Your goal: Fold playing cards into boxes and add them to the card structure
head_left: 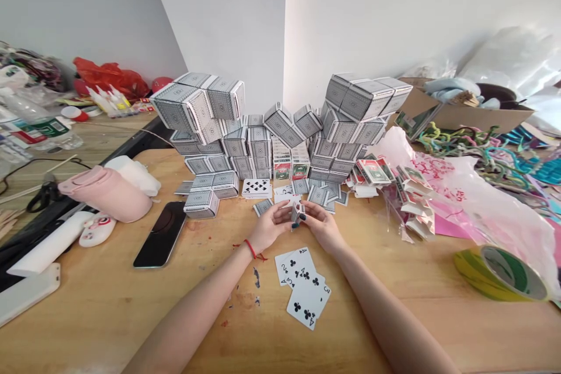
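Observation:
My left hand (pixel 272 225) and my right hand (pixel 321 223) meet over the table, with their fingers pinched on a folded playing card (pixel 298 211). Part of that card is hidden by the fingertips. Between my forearms lie a few loose club cards (pixel 307 298), face up and overlapping. Just beyond my hands, blue-backed cards (pixel 318 194) are scattered, and a face-up card with black pips (pixel 256 187) lies beside them. Behind these stand stacked blocks made of patterned cards, a left stack (pixel 210 146) and a right stack (pixel 346 128), bridged by tilted blocks (pixel 291 125).
A black phone (pixel 160 235), a pink bottle (pixel 107 193) and a white computer mouse (pixel 97 229) lie to the left. On the right are opened card boxes (pixel 414 193), crumpled pink plastic (pixel 482 198) and a yellow tape roll (pixel 499 272). A cardboard box (pixel 477 114) stands behind.

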Action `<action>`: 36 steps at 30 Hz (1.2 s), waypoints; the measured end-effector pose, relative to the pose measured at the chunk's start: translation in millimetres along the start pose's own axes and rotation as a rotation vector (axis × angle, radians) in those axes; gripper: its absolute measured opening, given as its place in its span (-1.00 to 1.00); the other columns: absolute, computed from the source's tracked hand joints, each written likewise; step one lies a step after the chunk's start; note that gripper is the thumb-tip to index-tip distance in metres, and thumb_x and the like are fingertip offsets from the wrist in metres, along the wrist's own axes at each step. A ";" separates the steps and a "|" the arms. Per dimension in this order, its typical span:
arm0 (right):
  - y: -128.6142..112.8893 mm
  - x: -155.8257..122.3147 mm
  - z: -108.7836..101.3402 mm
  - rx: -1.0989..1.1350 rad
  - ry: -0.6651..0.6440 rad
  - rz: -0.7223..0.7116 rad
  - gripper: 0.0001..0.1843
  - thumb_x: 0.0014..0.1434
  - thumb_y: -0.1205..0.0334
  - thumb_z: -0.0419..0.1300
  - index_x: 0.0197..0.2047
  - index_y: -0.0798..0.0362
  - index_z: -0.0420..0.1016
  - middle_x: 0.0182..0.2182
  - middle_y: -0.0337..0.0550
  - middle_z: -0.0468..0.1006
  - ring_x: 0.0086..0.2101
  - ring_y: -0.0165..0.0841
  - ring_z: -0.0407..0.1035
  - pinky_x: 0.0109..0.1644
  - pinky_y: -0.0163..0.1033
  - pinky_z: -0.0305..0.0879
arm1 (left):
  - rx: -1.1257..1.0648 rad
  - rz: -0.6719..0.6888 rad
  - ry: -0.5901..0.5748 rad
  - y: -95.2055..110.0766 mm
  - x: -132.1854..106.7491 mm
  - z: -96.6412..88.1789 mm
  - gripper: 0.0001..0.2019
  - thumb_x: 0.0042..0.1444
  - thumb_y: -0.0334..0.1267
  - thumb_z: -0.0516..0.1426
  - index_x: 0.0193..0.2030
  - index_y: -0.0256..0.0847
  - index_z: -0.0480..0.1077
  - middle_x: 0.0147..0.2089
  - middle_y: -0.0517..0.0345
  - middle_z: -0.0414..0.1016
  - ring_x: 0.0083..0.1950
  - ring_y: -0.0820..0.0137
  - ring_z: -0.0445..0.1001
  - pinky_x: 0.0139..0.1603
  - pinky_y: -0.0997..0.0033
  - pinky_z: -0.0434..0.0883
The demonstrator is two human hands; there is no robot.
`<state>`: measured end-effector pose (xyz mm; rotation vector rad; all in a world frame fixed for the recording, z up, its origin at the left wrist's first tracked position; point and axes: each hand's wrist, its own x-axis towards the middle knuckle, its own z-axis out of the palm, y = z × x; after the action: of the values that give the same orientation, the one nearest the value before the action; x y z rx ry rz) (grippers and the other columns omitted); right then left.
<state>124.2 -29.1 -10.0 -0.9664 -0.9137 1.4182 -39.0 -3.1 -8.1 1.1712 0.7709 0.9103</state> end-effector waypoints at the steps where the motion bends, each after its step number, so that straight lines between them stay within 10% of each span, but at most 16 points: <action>1: 0.1 -0.1 0.3 0.015 -0.006 0.003 -0.52 -0.15 0.17 0.32 -0.11 0.05 0.37 -0.15 -0.08 0.47 -0.12 -0.27 0.34 0.00 -0.13 0.23 | 0.011 0.011 -0.012 -0.3 0.0 0.1 -0.43 -0.20 -0.37 0.26 0.02 -0.25 0.24 0.07 -0.09 0.34 0.06 0.24 0.35 0.08 0.14 0.30; 21: -15.2 -7.0 4.1 0.053 -0.233 0.050 -0.39 -0.23 0.21 0.30 -0.02 0.00 0.34 -0.16 -0.09 0.47 -0.14 -0.20 0.33 -0.08 -0.11 0.23 | 0.484 0.255 -0.081 5.0 -8.6 3.8 -0.51 -0.07 -0.32 0.18 0.06 -0.22 0.24 0.06 -0.05 0.33 0.02 0.27 0.37 0.04 0.18 0.37; 28: -4.1 -3.0 3.7 0.013 -0.084 0.065 -0.52 -0.09 0.10 0.22 -0.04 -0.02 0.39 -0.16 -0.13 0.47 -0.17 -0.27 0.33 -0.13 -0.20 0.24 | 0.828 0.450 0.065 2.3 -9.3 2.3 -0.52 -0.05 -0.31 0.17 0.07 -0.16 0.22 0.09 -0.01 0.30 0.11 0.24 0.28 0.13 0.09 0.26; 36: 4.6 -2.3 2.6 -0.238 -0.081 0.022 -0.65 0.01 -0.06 0.14 -0.49 0.08 0.49 -0.48 -0.21 0.42 -0.55 -0.46 0.21 -0.47 -0.32 0.17 | 0.967 0.532 0.130 -3.5 -10.6 -2.0 -0.51 -0.04 -0.30 0.15 0.08 -0.14 0.19 0.07 0.00 0.31 0.10 0.25 0.30 0.08 0.14 0.32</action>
<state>120.2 -31.7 -13.2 -1.1043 -1.1544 1.3965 -44.8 -12.2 -11.5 2.2568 1.0750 1.0794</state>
